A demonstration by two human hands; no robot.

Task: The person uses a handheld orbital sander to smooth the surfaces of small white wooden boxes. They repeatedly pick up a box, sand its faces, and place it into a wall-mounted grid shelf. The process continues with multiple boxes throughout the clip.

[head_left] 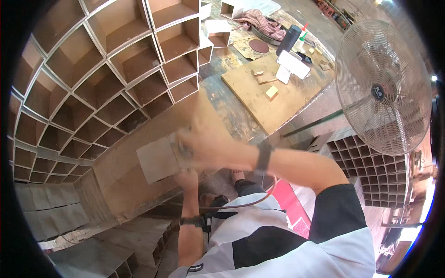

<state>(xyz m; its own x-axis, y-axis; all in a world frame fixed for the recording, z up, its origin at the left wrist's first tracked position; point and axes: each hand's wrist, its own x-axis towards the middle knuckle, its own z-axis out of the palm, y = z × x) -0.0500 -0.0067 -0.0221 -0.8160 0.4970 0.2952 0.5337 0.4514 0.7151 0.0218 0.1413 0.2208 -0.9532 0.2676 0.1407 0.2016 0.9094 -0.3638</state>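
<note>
The fingers (185, 147) of the right hand (206, 148) are closed on one edge of a flat grey-brown square panel (157, 160), which sits just left of centre, at about 9 o'clock from that hand and tilted against the sloping wooden board (125, 173) beneath it. The hand is blurred, so the exact grip is hard to read. A dark band (264, 155) circles the right wrist. The left hand (187, 178) lies right below the panel, at 6 o'clock from it, mostly hidden; whether its fingers are shut or spread cannot be told.

At 10 to 12 o'clock stands a big wooden grid of open cubbyholes (102, 74), each cell showing only its bare brown back wall. A smaller dark grid of square cells (375, 171) stands at 3 o'clock, under a round wire-guarded fan (382, 88).

On the tabletop (232, 106) at 1 o'clock lies a plywood sheet (273, 92) carrying small wood blocks (271, 91), white cards (293, 64), a black cylinder (289, 39) and a crumpled cloth (262, 21).
</note>
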